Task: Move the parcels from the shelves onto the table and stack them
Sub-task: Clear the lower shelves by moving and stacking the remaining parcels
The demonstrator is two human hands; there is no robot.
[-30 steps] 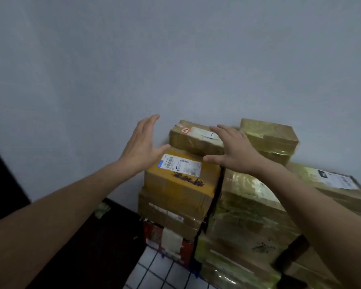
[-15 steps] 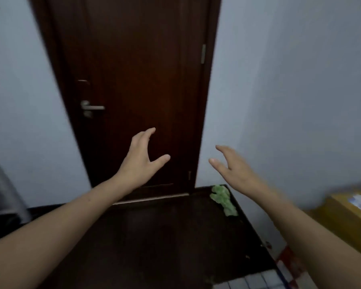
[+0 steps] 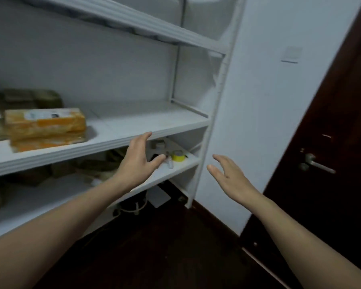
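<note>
On the shelf (image 3: 144, 124), the orange parcel (image 3: 48, 127) bears a blurred label (image 3: 43, 115)

Dim, flat, bluish indoor light lies over the white shelving unit (image 3: 133, 122), its source unseen and the shadows soft-edged. On its middle board the orange parcel (image 3: 45, 126) is smeared by motion blur (its label unreadable). Beneath the boards the shade thickens to murk. Right of the unit the door (image 3: 331, 132) goes almost black, its handle (image 3: 319, 165) faintly glinting. The wide lens bows the unit's upright.
</note>
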